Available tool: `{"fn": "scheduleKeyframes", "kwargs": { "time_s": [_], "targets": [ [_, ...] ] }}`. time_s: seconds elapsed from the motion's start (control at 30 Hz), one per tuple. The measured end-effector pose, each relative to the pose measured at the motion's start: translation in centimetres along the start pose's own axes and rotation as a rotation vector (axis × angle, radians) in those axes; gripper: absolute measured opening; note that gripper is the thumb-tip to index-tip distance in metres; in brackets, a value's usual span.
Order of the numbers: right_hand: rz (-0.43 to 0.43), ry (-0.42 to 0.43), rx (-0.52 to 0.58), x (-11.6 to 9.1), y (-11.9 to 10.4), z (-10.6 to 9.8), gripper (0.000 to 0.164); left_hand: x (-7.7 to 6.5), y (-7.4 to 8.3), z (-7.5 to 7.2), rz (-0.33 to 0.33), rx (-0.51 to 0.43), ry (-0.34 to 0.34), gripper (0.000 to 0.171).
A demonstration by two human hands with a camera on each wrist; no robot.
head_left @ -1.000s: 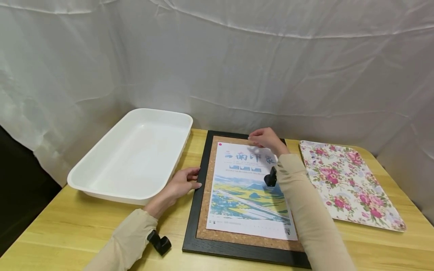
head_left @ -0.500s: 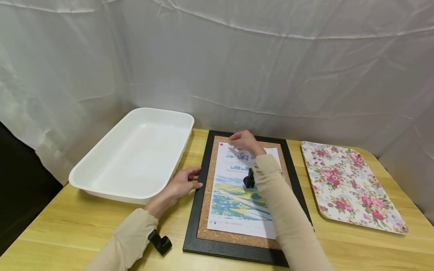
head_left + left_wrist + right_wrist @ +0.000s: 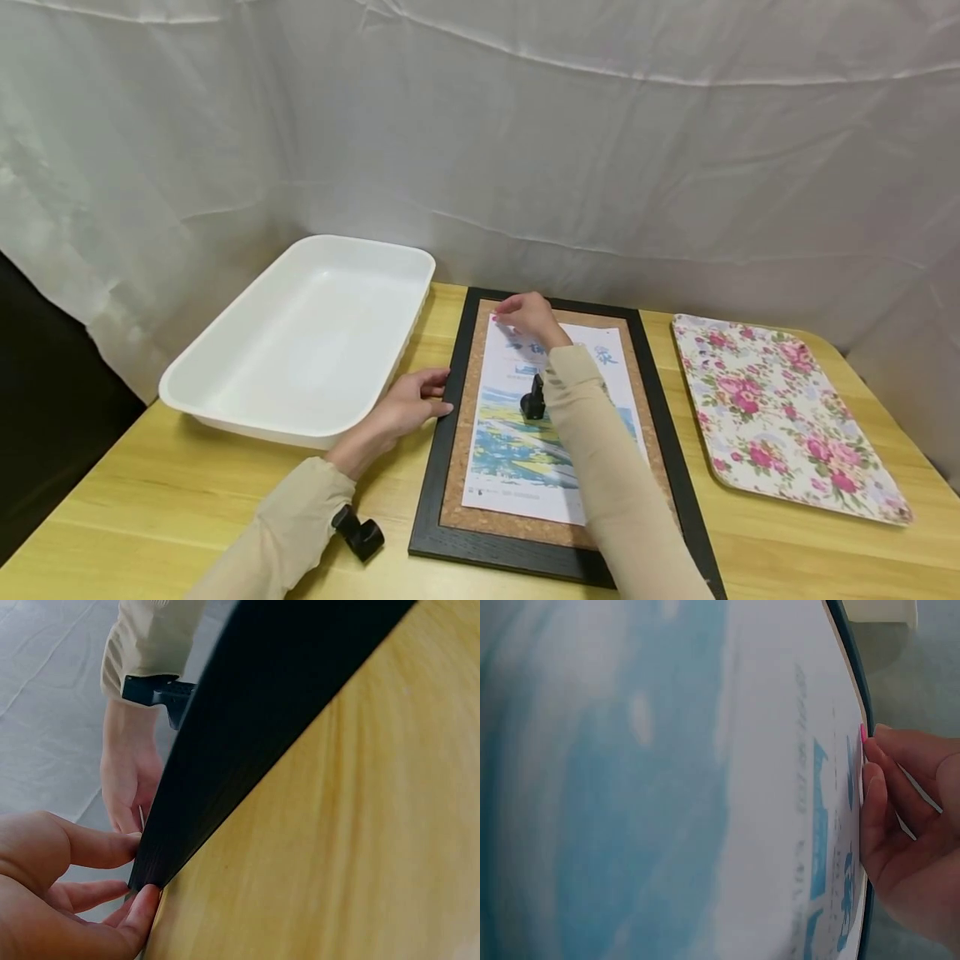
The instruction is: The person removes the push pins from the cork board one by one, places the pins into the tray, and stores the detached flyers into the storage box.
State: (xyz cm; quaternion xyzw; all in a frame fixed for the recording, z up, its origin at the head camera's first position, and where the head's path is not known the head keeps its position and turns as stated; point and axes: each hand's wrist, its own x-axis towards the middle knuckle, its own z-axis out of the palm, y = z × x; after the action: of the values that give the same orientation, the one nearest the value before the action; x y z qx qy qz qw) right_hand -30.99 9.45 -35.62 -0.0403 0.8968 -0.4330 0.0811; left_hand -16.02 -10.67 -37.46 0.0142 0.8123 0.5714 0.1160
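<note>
Tabletop (image 3: 165, 492) of wood bears three main items: deep white tray (image 3: 300, 333) to the left, black-framed corkboard (image 3: 442, 450) lying flat at centre, floral tray (image 3: 787, 417) to the right. Landscape poster (image 3: 510, 450) lies on the cork, inside the frame. Left hand (image 3: 408, 404) holds the frame's left edge between bent fingers and thumb. Right hand (image 3: 531, 317), fingertips together, pinches pink pin (image 3: 863, 733) at the poster's upper left corner. Step in hand, in my judgement: working that pin; whether pushing in or drawing out, I cannot tell. Next move calls for straight finger pressure, board braced.
</note>
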Motion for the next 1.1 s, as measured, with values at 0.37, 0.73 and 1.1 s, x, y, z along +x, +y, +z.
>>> {"fn": "scheduleKeyframes", "kwargs": {
  "time_s": [0.37, 0.73, 1.1],
  "targets": [
    [-0.011, 0.056, -0.061, 0.5, -0.6, 1.0, 0.013, 0.0, -0.1, -0.2, 0.003, 0.006, 0.003, 0.056],
    [0.005, 0.059, -0.063, 0.5, -0.7, 1.1, 0.01, -0.1, 0.0, -0.1, 0.009, 0.006, 0.001, 0.056],
    [0.036, 0.064, -0.004, 0.5, -0.5, 1.0, 0.009, 0.0, -0.1, 0.0, 0.0, 0.009, 0.01, 0.056]
  ]
}}
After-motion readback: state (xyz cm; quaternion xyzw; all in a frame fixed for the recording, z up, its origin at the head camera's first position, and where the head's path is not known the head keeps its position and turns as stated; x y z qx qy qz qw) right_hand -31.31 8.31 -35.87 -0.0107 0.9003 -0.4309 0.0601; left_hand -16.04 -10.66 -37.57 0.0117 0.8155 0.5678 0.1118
